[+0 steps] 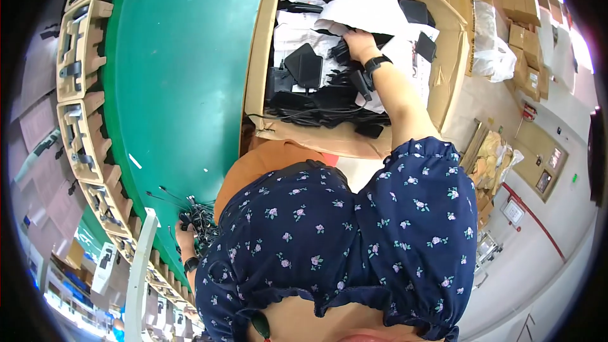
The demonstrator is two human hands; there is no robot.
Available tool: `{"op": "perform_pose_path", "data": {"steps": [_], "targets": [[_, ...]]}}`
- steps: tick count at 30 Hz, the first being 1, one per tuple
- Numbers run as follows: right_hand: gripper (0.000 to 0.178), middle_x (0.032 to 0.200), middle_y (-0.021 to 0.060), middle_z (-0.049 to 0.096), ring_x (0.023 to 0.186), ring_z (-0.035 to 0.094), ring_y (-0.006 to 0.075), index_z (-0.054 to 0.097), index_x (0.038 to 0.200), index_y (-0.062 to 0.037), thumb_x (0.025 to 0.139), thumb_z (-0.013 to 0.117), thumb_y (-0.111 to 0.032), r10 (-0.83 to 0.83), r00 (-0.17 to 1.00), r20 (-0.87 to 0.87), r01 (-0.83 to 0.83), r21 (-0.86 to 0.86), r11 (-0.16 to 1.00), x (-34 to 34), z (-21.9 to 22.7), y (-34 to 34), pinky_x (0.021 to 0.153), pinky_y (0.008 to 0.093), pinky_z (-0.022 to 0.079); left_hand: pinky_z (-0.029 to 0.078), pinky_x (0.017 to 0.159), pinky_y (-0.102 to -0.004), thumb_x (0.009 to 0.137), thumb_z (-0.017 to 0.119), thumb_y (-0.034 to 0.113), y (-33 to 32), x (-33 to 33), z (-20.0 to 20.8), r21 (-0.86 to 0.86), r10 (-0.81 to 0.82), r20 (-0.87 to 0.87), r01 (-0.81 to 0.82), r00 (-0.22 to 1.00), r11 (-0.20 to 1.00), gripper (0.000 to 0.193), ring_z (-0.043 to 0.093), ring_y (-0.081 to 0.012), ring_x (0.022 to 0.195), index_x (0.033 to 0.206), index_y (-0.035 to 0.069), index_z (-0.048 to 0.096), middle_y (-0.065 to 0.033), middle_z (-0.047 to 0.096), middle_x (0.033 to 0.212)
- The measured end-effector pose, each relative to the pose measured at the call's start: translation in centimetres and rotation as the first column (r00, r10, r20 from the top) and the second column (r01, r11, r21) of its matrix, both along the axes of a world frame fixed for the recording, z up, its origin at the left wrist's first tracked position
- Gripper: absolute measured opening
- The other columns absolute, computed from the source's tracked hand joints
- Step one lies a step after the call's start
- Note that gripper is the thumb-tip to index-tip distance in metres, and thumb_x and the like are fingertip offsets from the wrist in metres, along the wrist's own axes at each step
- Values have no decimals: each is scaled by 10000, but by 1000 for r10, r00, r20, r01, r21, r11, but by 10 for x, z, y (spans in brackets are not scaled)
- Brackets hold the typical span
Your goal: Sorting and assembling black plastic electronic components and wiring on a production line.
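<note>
Green counter (177, 57) alongside; large open cardboard box (451, 44) holds black power adapters with cables (316, 92). Right hand (358, 44) grips a cable bunch inside. Left hand (185, 233) closed on thin black wires (202, 218). Light, floppy, tangle-prone; grab adapter bodies.

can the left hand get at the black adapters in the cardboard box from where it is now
Probably not: the left hand holds a bundle of black cables at the green table edge, far from the cardboard box, where the right hand already is.
</note>
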State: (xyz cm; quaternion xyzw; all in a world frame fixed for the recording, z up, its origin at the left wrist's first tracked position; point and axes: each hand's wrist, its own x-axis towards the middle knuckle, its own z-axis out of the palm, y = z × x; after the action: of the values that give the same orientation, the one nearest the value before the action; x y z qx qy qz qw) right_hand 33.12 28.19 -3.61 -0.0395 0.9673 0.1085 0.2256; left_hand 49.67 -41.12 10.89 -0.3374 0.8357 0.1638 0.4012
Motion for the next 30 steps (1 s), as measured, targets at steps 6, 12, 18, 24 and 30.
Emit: {"op": "perform_pose_path", "data": {"steps": [6, 12, 18, 24, 30], "targets": [[530, 1011, 154, 621, 963, 582, 257, 539, 1108, -3, 653, 767, -154, -432, 863, 262, 488, -654, 578, -20, 56, -22, 836, 328, 450, 458, 731, -399, 787, 655, 151, -32, 39, -22, -152, -158, -255, 121, 954, 981, 461, 585, -356, 824, 1195, 65, 459, -219, 604, 942], [504, 1068, 95, 574, 979, 531, 175, 486, 1178, -2, 754, 701, -169, -383, 819, 428, 459, -888, -11, -65, 170, -144, 889, 305, 417, 462, 745, -431, 813, 625, 192, -27, 53, -25, -257, 7, -312, -91, 950, 962, 497, 602, -387, 851, 1238, 72, 398, -235, 614, 927], [524, 1211, 101, 497, 1113, 463, 176, 350, 1290, 27, 849, 594, -119, -179, 951, 252, 279, -949, 144, -94, 167, -288, 978, 300, 353, 463, 680, -448, 850, 568, 224, -9, 62, -31, -266, 6, -370, -112, 929, 957, 431, 596, -386, 775, 1229, 90, 413, -209, 612, 829], [514, 1134, 112, 539, 1024, 529, 194, 366, 1266, 14, 831, 612, -106, 171, 918, 358, 354, -934, 52, -92, 94, -370, 910, 306, 412, 466, 637, -427, 832, 600, 234, 20, 74, -20, -199, 101, -556, -250, 825, 948, 419, 605, -341, 727, 1229, 189, 473, -154, 624, 794], [813, 1300, 157, 375, 1204, 363, 336, 367, 1314, -112, 634, 746, -348, 382, 812, -442, -584, -631, 511, -78, 151, -375, 982, 488, 306, 463, 697, -402, 817, 600, 124, 41, 94, -20, -147, 68, -803, -307, 593, 940, 436, 591, -326, 798, 1235, 176, 485, -160, 614, 870]]}}
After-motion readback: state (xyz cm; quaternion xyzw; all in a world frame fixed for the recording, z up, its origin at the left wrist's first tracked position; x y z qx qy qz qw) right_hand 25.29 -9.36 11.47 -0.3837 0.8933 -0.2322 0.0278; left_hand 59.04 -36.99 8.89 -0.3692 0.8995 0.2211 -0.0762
